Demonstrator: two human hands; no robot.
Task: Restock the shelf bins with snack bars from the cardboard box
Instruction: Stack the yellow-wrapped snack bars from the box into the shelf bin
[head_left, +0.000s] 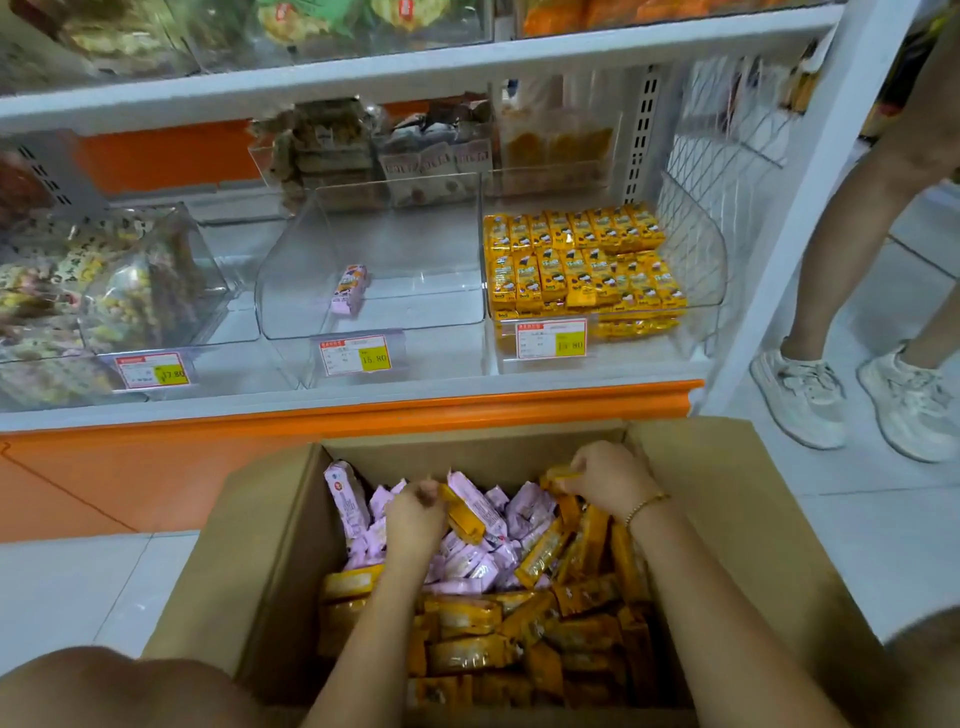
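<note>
Two grips are down in the cardboard box (727, 519), both at the far end of the pile. Left grip (415, 519) has fingers curled round a yellow bar (464, 514) lying atop the pink ones. Right grip (605, 480) pinches a second yellow bar (558, 475) near the back wall.

Step in hand, prob.: pulling stock out for the shelf. To do it well:
- Take one colour per trip.
- Stack bars flat w/ labels the same way.
- Lift straight up so wrappers don't snag on neighbours or the flaps.
- Check which bin needs it. The yellow one looks close to full, so pink seems the more useful pick.

Containers:
- Box: pink bars (483, 564) massed at the far-middle & left, yellow bars (467, 623) along the right side & near end, all jumbled.
- Middle bin (426, 306): clear, just one pink bar (350, 288) on its floor.
- Right bin (701, 260): packed w/ yellow packs (576, 260) in tidy rows.
- Left bin (208, 291): mixed wrapped snacks, too blurred to name.
</note>
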